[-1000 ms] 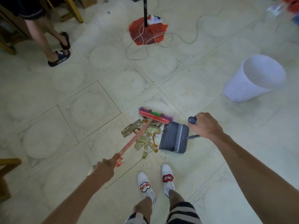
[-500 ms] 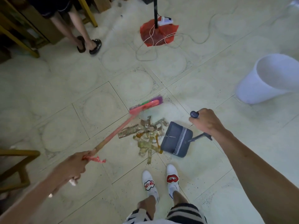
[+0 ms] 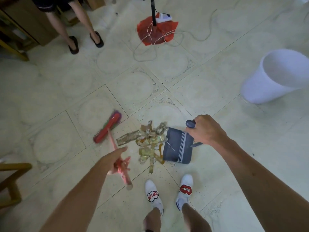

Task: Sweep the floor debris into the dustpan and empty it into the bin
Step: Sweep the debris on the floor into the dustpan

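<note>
A pile of golden-brown debris strips (image 3: 148, 141) lies on the tiled floor just ahead of my feet. A dark grey dustpan (image 3: 177, 145) sits flat at the pile's right edge, its mouth facing the debris. My right hand (image 3: 204, 129) grips the dustpan's upright handle. My left hand (image 3: 115, 160) holds the red broom handle low down. The red broom head (image 3: 107, 128) is blurred and sits left of the pile, apart from it. A white bin (image 3: 277, 76) stands at the far right.
A person's legs in black sandals (image 3: 85, 41) stand at the upper left by wooden furniture. A pole stand on a red bag (image 3: 156, 30) with loose white cables lies at the top centre. A wooden chair frame (image 3: 11, 180) is at the left edge. My white shoes (image 3: 153, 195) are just behind the pile.
The broom head has swung from beyond the pile round to its left side. My left hand has come in closer to the pile. The dustpan and my right hand have stayed put.
</note>
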Tool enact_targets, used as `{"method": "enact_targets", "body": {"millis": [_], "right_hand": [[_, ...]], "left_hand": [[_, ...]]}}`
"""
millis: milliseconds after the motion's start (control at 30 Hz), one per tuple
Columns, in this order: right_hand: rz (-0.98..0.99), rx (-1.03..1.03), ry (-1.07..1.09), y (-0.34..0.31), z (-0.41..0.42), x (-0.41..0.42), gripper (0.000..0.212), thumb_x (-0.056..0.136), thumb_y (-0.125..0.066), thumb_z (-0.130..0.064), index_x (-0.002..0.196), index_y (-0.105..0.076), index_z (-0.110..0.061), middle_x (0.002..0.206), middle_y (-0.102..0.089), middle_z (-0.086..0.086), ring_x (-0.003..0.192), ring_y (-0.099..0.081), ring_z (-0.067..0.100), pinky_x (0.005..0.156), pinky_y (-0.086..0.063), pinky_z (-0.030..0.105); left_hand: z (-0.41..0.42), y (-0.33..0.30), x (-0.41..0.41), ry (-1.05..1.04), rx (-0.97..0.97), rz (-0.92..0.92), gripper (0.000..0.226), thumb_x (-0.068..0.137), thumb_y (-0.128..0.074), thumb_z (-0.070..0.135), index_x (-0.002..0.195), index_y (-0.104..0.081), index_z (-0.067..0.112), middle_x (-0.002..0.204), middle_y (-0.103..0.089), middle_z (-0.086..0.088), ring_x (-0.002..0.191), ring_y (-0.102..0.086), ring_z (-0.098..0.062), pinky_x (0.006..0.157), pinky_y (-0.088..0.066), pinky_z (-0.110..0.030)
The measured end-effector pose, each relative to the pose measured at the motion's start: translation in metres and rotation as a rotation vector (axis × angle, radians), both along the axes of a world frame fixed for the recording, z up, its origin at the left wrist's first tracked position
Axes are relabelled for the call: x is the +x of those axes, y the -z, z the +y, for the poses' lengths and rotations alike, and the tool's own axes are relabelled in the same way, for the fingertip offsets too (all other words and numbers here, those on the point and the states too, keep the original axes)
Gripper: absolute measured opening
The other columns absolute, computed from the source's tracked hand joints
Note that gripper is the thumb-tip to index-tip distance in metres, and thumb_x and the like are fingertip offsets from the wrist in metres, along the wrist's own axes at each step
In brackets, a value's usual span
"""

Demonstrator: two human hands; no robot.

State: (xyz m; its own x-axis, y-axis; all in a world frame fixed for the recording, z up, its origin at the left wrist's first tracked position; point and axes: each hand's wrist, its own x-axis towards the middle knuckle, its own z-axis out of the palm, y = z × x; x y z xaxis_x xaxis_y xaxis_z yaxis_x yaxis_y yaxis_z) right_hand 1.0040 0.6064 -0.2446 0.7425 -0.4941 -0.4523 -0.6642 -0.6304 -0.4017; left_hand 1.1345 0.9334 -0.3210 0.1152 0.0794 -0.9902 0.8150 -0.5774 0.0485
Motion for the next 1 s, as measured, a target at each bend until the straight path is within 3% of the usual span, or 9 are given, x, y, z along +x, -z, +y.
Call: {"method": "enact_targets", "body": {"millis": [100,200,233,333,433,600,733,900,1000], "right_hand": [[-0.049,0.004,-0.027,0.007,-0.001,0.007,0.034,0.075,-0.063,-0.031,0.054,-0.049,-0.009,0.055,-0.057,0.008,0.044,-0.051,0.022,0.042,-0.035,0.022],[-0.065,0.053,-0.070,0.004,0.000,0.016,0.035,0.078,-0.063,-0.030,0.055,-0.045,-0.012,0.055,-0.053,0.003,0.044,-0.049,0.019,0.043,-0.031,0.023],[-0.050,0.096,-0.091,0.003,0.001,0.019,0.035,0.079,-0.063,-0.030,0.056,-0.045,-0.012,0.056,-0.052,0.003,0.044,-0.048,0.018,0.044,-0.031,0.023],[0.005,0.268,-0.125,-0.001,-0.003,0.027,0.029,0.080,-0.061,-0.025,0.061,-0.043,-0.013,0.055,-0.046,0.001,0.038,-0.041,0.015,0.042,-0.030,0.021],[0.007,0.356,-0.147,-0.006,-0.015,0.027,0.023,0.079,-0.061,-0.020,0.064,-0.046,-0.012,0.049,-0.045,0.000,0.022,-0.039,0.007,0.032,-0.028,0.011],[0.037,0.469,-0.195,-0.014,-0.041,0.026,0.019,0.083,-0.061,-0.021,0.068,-0.053,-0.013,0.051,-0.051,0.000,0.034,-0.045,0.011,0.035,-0.035,0.018],[0.051,0.585,-0.219,-0.013,-0.044,0.027,0.017,0.085,-0.061,-0.017,0.070,-0.055,-0.012,0.051,-0.048,-0.002,0.027,-0.041,0.006,0.029,-0.032,0.015],[0.029,0.588,-0.189,-0.013,-0.043,0.020,0.014,0.084,-0.061,-0.017,0.072,-0.054,-0.014,0.050,-0.046,-0.003,0.031,-0.039,0.009,0.032,-0.031,0.016],[0.049,0.507,-0.181,-0.016,-0.043,0.012,0.016,0.086,-0.056,-0.017,0.071,-0.053,-0.012,0.052,-0.050,0.002,0.028,-0.040,0.009,0.032,-0.031,0.014]], "left_hand": [[-0.022,0.034,-0.008,0.080,0.131,-0.149,0.022,0.097,-0.058,0.014,0.084,-0.057,-0.004,0.063,-0.063,-0.014,0.036,-0.056,-0.015,0.036,-0.045,-0.023],[-0.024,0.039,-0.038,0.485,0.349,-0.365,0.033,0.095,-0.058,0.012,0.123,-0.055,-0.006,0.114,-0.067,-0.018,0.099,-0.071,-0.026,0.072,-0.059,-0.033],[-0.022,0.041,-0.050,0.533,0.373,-0.407,0.041,0.095,-0.056,0.011,0.131,-0.048,-0.007,0.119,-0.064,-0.020,0.104,-0.070,-0.028,0.078,-0.060,-0.035],[-0.030,0.035,-0.091,0.574,0.349,-0.495,0.043,0.092,-0.054,0.003,0.133,-0.043,-0.006,0.097,-0.066,-0.019,0.066,-0.069,-0.023,0.055,-0.059,-0.030],[-0.051,0.026,-0.144,0.574,0.280,-0.489,0.046,0.092,-0.055,0.000,0.136,-0.041,-0.004,0.078,-0.062,-0.012,0.037,-0.050,-0.010,0.030,-0.043,-0.019],[-0.077,-0.003,-0.216,0.664,0.180,-0.407,0.060,0.089,-0.049,-0.006,0.144,-0.033,0.011,0.097,-0.056,-0.013,0.038,-0.052,-0.009,0.029,-0.039,-0.015],[-0.083,-0.029,-0.232,0.738,0.090,-0.331,0.060,0.080,-0.057,-0.002,0.135,-0.041,0.016,0.078,-0.062,-0.009,0.036,-0.054,-0.011,0.031,-0.041,-0.021],[-0.068,-0.066,-0.218,0.515,-0.029,-0.281,0.077,0.083,-0.070,0.007,0.147,-0.037,0.033,0.086,-0.075,-0.020,0.035,-0.048,-0.009,0.034,-0.041,-0.022],[-0.040,-0.084,-0.216,0.369,0.033,-0.299,0.065,0.087,-0.064,0.004,0.144,-0.041,0.027,0.080,-0.072,-0.020,0.031,-0.042,-0.008,0.030,-0.034,-0.019]]}}
